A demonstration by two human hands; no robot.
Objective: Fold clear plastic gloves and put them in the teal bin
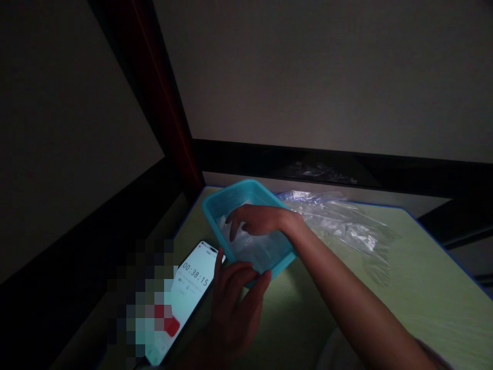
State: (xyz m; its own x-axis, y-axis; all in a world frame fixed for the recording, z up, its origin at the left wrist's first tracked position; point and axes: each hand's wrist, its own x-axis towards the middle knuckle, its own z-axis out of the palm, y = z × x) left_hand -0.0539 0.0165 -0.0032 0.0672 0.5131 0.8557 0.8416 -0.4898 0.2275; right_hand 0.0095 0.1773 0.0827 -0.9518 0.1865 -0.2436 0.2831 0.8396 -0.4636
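Note:
A turquoise plastic tray [252, 186] with raised sides is tilted over the table. My left hand [239, 303] grips its near rim, thumb and fingers closed on the edge. Inside, whitish see-through material [252, 252], perhaps thin plastic packets, covers the bottom; dim light hides its exact kind. My right hand [262, 219] reaches over the tray's right side. Its fingers are bent downward and apart, close to or touching the contents, with nothing visible between them.
A phone [196, 293] with a lit timer screen lies left of the tray, partly pixelated. Crumpled clear plastic bags [346, 221] lie at the back right of the pale green table [427, 267]. Walls [327, 77] and a dark red post [165, 92] stand behind.

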